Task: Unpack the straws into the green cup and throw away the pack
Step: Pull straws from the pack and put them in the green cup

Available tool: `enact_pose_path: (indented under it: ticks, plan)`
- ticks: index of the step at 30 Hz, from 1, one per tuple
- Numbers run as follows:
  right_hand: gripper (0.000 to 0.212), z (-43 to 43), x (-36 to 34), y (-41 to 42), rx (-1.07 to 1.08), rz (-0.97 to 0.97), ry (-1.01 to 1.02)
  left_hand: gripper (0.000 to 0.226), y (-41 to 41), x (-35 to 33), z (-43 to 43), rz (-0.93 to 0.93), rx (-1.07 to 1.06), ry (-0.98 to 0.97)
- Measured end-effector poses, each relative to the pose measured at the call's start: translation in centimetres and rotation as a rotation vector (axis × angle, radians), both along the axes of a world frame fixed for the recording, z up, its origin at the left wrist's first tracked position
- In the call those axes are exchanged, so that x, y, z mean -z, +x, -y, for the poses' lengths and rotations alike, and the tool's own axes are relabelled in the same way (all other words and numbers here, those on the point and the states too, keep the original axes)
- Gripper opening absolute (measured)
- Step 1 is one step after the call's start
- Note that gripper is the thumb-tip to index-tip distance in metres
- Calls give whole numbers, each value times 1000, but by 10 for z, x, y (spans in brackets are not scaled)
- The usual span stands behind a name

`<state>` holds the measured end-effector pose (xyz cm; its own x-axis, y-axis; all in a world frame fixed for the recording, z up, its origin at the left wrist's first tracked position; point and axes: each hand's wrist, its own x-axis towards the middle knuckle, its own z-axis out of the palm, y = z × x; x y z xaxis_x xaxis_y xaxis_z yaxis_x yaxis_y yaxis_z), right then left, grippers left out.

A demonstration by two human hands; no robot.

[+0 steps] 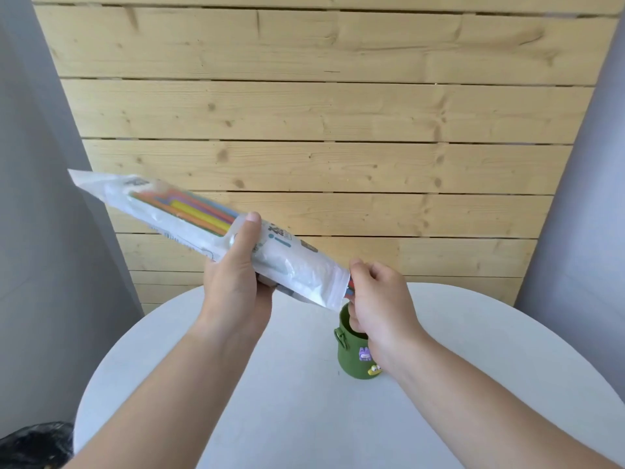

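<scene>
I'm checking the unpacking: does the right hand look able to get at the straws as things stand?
Likely yes: the right hand pinches the straws poking from the open end of the pack, above the green cup; nothing blocks it, and the left hand holds the pack.

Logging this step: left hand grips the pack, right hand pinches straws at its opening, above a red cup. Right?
Head view: the cup is green, not red. Otherwise right: left hand grips the pack, right hand pinches straws at its opening.
</scene>
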<state>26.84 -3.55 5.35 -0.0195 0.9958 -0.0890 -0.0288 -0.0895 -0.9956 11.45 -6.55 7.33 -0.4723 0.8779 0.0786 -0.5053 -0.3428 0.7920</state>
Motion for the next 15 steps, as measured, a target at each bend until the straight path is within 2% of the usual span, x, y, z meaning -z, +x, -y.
enact_pose_path:
  ticks: [4, 6, 11, 15]
  plan:
    - [35, -8, 5, 4, 33, -18, 9, 38, -6, 10, 1, 129, -64, -59]
    - [33, -10, 3, 11, 57, -49, -27, 34, -15, 11, 1, 162, -111, -65]
    - [42, -2, 2, 13, -68, -31, -155, 26, -19, 11, 3, 139, -137, -60]
    - [25, 0, 1, 8, -83, -135, -59, 37, -10, 15, 2, 142, -127, -68]
